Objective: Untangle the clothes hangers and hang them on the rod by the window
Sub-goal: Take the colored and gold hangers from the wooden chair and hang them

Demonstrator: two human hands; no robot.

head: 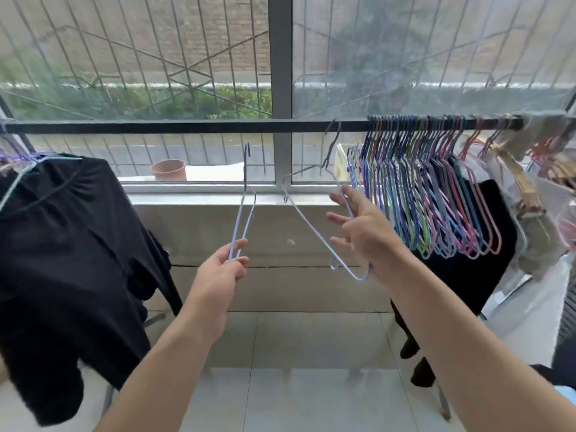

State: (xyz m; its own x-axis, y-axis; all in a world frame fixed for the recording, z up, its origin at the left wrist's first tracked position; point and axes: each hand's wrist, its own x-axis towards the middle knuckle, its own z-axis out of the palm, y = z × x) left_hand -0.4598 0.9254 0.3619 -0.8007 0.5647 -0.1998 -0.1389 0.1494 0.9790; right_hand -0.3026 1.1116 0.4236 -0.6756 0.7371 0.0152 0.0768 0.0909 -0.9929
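the pale blue hanger [242, 213] pinched in my left hand [223, 269] stands almost upright, hook topmost, just short of the black rod [187, 126] above and beyond my knuckles. my right hand [361, 226] is spread wide, gripping nothing, fingers against a second blue hanger [314, 226] whose hook sits on the rod up-left of it. the packed hangers [436, 188] crowd its far side. i judge the left hand's hanger goes up next.
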